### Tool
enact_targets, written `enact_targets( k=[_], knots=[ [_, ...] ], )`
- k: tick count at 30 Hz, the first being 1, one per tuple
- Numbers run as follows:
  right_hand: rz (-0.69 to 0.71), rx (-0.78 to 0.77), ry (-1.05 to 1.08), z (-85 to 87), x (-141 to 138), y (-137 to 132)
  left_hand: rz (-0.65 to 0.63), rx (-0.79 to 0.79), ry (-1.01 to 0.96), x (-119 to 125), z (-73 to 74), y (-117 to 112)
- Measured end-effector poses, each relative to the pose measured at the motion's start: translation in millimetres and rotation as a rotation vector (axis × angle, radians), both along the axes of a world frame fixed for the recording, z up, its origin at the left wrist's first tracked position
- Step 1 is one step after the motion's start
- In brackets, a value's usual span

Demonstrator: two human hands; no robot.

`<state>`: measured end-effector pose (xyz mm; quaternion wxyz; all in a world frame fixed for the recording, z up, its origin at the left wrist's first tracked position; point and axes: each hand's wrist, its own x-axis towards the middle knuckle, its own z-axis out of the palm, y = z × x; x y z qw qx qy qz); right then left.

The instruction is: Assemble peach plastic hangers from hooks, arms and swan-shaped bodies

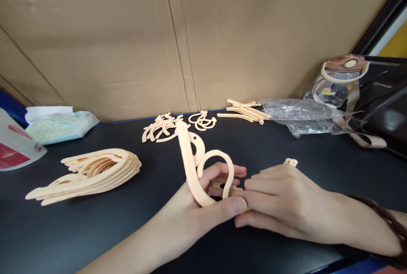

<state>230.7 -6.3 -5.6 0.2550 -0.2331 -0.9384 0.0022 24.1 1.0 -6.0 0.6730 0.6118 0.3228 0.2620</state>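
Observation:
A cream plastic folding clothes hanger (194, 180) is held up over the table, its curved hook standing between its arms. My left hand (203, 219) grips it from below, thumb across the lower part and fingers behind. My right hand (282, 197) is closed around the hanger's other side, back of the hand toward me, touching the left thumb. A small end piece with holes shows past its knuckles. The joint between the hands is mostly hidden. To the left lies a stack of matching folded hangers (108, 176).
Along the back of the black table (127, 231) lie short curved pieces (163, 127), loose hooks (203, 121) and a pile of straight arms (244, 110). Clear plastic bags (295, 113) and a strapped bottle (341, 79) are at right. A tissue pack (62, 125) and paper cup (15, 146) stand left. Cardboard (127, 45) rises behind.

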Motion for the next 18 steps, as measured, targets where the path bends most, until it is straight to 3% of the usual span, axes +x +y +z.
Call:
enact_targets(
  k=[3, 12, 18],
  knots=[
    [-0.023, 0.102, 0.015, -1.3, -4, -2, -0.013, 0.013, 0.001, 1, 0.3, -1],
    [-0.236, 0.111, 0.032, 0.9, 14, 13, 0.265, 0.107, -0.086, -11, 10.0, 11],
    [-0.302, -0.003, 0.202, -0.6, 18, 12, 0.226, 0.3, -0.031, -18, 10.4, 8]
  ],
)
